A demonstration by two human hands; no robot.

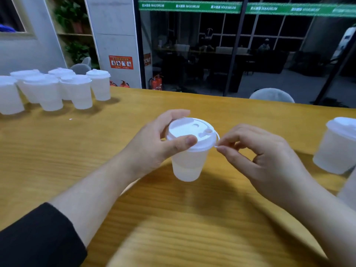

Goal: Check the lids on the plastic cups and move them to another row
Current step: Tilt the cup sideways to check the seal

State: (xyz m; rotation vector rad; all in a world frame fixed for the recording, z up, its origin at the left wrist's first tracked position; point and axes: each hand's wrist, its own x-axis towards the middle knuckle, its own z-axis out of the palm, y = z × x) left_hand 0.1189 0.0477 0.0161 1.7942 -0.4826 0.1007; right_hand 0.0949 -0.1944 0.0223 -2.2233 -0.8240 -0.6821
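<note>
Translucent lidded cups [52, 89] cluster at the worktop's [77, 143] far left; at centre, the left hand [154, 143] grips the cup [187, 162] under its lid [191, 133] while the right hand [258, 155] pinches the lid's edge tab. Pressing round the rim would confirm the seal.

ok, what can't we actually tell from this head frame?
- Far rim of the held cup's lid: hidden by the left hand, so the seal there is unknown.
- Tab pinched by the right hand: too small to read.
- Cup at right: cut off by the frame edge.
- Cups at far left: overlapping and soft, lid fit unclear.
</note>
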